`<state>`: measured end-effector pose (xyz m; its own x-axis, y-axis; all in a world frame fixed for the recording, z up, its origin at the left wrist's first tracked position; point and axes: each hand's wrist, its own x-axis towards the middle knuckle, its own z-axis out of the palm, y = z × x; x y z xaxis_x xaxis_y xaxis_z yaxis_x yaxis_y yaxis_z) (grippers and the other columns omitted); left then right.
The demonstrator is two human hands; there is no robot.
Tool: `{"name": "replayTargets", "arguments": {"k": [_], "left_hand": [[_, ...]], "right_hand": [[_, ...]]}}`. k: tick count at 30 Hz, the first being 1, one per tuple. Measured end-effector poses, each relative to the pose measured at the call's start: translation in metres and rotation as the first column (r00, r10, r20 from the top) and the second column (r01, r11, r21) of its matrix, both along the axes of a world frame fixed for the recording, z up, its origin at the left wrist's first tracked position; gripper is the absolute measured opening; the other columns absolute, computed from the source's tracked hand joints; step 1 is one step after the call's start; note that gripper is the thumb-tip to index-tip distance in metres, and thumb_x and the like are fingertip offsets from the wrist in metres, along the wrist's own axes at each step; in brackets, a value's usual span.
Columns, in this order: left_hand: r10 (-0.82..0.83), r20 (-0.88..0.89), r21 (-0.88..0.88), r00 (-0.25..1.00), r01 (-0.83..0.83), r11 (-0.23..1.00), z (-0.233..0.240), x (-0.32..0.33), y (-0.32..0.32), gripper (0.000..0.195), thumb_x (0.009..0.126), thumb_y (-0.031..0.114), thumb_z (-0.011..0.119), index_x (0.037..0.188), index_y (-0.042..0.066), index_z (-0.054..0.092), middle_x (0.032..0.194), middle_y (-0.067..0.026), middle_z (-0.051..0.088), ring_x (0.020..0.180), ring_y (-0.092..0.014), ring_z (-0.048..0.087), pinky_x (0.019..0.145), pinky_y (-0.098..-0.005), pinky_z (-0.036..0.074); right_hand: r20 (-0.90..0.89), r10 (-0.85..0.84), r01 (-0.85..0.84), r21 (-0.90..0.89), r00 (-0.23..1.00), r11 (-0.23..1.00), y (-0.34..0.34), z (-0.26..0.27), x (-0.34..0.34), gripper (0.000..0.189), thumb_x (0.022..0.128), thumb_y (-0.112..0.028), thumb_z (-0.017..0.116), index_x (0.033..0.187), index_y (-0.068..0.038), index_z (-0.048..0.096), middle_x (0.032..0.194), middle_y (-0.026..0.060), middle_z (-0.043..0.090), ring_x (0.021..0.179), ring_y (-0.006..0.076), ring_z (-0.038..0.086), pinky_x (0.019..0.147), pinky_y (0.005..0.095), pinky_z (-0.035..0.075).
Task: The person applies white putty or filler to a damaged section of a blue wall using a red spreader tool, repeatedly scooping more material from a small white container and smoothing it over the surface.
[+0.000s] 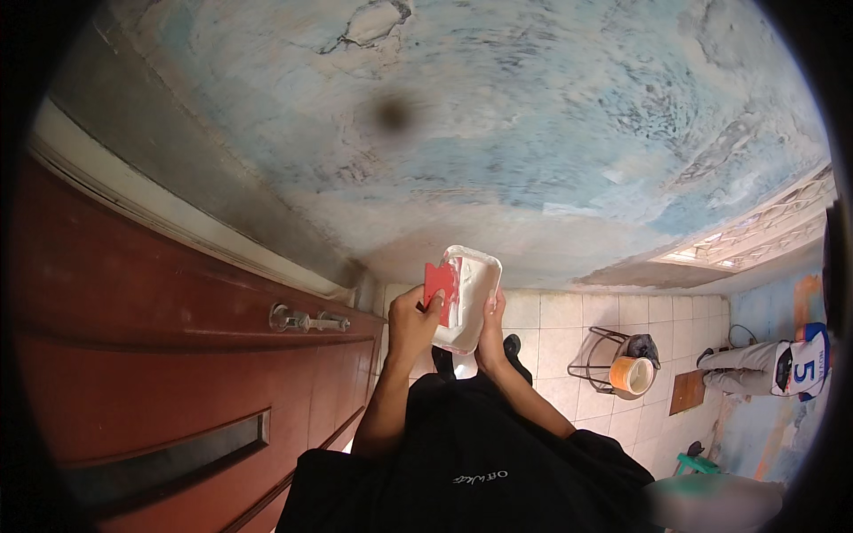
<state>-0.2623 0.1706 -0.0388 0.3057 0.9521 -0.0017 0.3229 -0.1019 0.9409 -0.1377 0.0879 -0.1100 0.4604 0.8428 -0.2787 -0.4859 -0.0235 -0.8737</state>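
My left hand (408, 330) grips a red plastic putty spreader (436, 283), thumb on its face. White paste clings to the spreader's edge, which lies against the inside of a white plastic tub (496, 270). From the right side, my right hand (492, 340) holds this tub at its wall, tilted so that its inside shows. White paste (470, 286) coats the bottom and rim of the tub. Both hands are in front of my body, above the tiled floor. Directly ahead is a wall (466, 153) with patchy blue and white paint, cracks and paler smeared patches.
A red-brown door (200, 320) with a metal handle (310, 320) stands close on the left. On the right, an orange bucket (630, 376) sits on a metal-legged stool (590, 363). Farther right, a person (766, 366) stands by another wall. A green stool (696, 464) is at lower right.
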Motion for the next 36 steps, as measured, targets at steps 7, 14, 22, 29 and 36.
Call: {"name": "replayTargets", "arguments": {"k": [7, 14, 22, 29, 36], "left_hand": [[0.035, 0.387, -0.26, 0.921, 0.072, 0.963, -0.005, -0.011, 0.007, 0.015, 0.093, 0.01, 0.065, 0.1, -0.003, 0.07, 0.081, 0.0025, 0.065, 0.072, -0.003, 0.051, 0.064, -0.0223, 0.043], [0.026, 0.4, -0.292, 0.916, 0.1, 0.951, -0.007, -0.015, 0.002, 0.015, 0.093, 0.009, 0.066, 0.1, -0.003, 0.07, 0.087, 0.0017, 0.067, 0.075, -0.003, 0.053, 0.067, -0.0222, 0.044], [-0.154, 0.027, 0.29, 0.988, 0.139, 0.947, 0.014, -0.013, -0.005, 0.016, 0.092, 0.01, 0.067, 0.104, 0.0, 0.071, 0.086, -0.0018, 0.069, 0.078, -0.006, 0.057, 0.066, -0.0235, 0.046], [0.128, 0.49, -0.301, 0.862, 0.029, 0.953, -0.025, -0.018, -0.014, 0.017, 0.093, 0.008, 0.065, 0.109, 0.003, 0.069, 0.096, -0.0013, 0.07, 0.086, -0.008, 0.061, 0.076, -0.0254, 0.048], [0.389, 0.641, -0.638, 0.661, 0.177, 0.75, -0.066, -0.05, -0.002, 0.026, 0.094, 0.004, 0.062, 0.12, 0.005, 0.063, 0.113, -0.0017, 0.065, 0.1, -0.01, 0.061, 0.084, -0.0261, 0.048]], "right_hand": [[-0.012, -0.01, 0.009, -0.011, 1.0, 1.0, 0.0, 0.007, 0.008, 0.068, 0.103, -0.051, 0.035, 0.153, -0.015, 0.006, 0.153, 0.0189, 0.021, 0.143, 0.0297, 0.024, 0.116, 0.0426, 0.024], [-0.05, -0.035, 0.034, -0.027, 0.998, 0.999, -0.001, 0.008, 0.013, 0.072, 0.102, -0.054, 0.036, 0.153, -0.014, 0.004, 0.154, 0.0204, 0.018, 0.143, 0.0301, 0.024, 0.116, 0.0428, 0.025], [-0.053, -0.074, 0.073, -0.009, 0.996, 0.997, -0.002, 0.004, 0.01, 0.072, 0.102, -0.053, 0.037, 0.153, -0.015, 0.004, 0.155, 0.0198, 0.018, 0.143, 0.0296, 0.023, 0.115, 0.0422, 0.025], [-0.101, -0.105, 0.102, -0.032, 0.989, 0.994, -0.002, 0.002, 0.009, 0.071, 0.102, -0.052, 0.037, 0.153, -0.013, 0.005, 0.153, 0.0194, 0.021, 0.141, 0.0289, 0.027, 0.114, 0.0418, 0.027], [-0.057, -0.133, 0.129, -0.056, 0.989, 0.99, -0.006, -0.019, 0.017, 0.065, 0.102, -0.052, 0.036, 0.151, -0.015, 0.013, 0.149, 0.0138, 0.028, 0.138, 0.0266, 0.031, 0.113, 0.0422, 0.029]]}}
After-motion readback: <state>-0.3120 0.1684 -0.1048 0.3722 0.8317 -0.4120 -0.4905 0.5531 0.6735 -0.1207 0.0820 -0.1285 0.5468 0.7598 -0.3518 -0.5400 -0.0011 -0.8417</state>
